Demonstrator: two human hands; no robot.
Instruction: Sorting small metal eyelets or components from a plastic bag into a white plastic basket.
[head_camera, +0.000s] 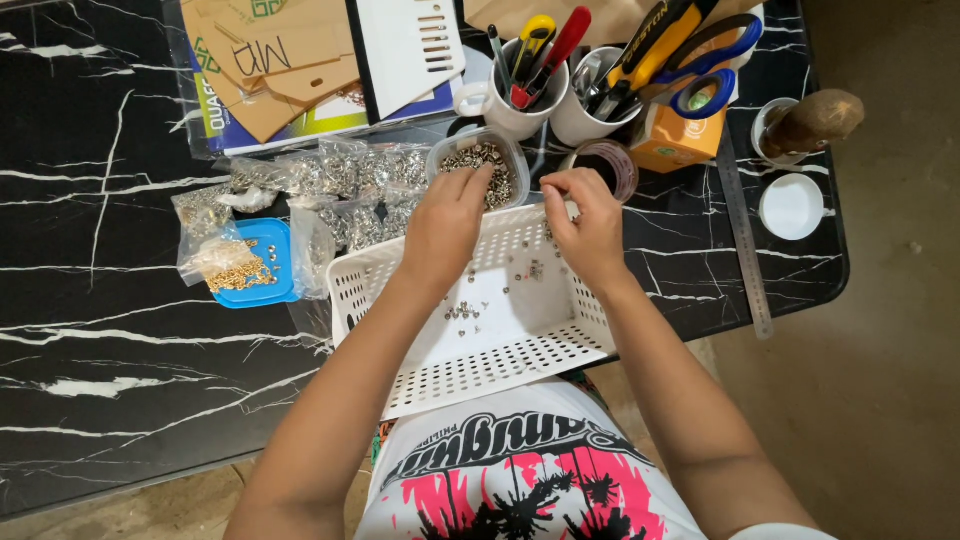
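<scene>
- On the black marble-patterned table (120, 300), at the far left, a blue lid (262, 265) is holding clear bags of small gold-coloured hardware.
- The left hand (445, 228) is reaching into a clear tub of small metal fasteners (482, 162), fingertips pinching together; what they are gripping is too small to tell.
- A white perforated basket (480, 345) is resting at the table's edge beneath both hands, with loose fasteners (462, 311) scattered inside.
- These pieces are likely hard, light and slippery, best pinched at the fingertips.
- The right hand (588, 225) is hovering over the basket's far rim, fingers curling closed, seemingly pinching something tiny.
</scene>
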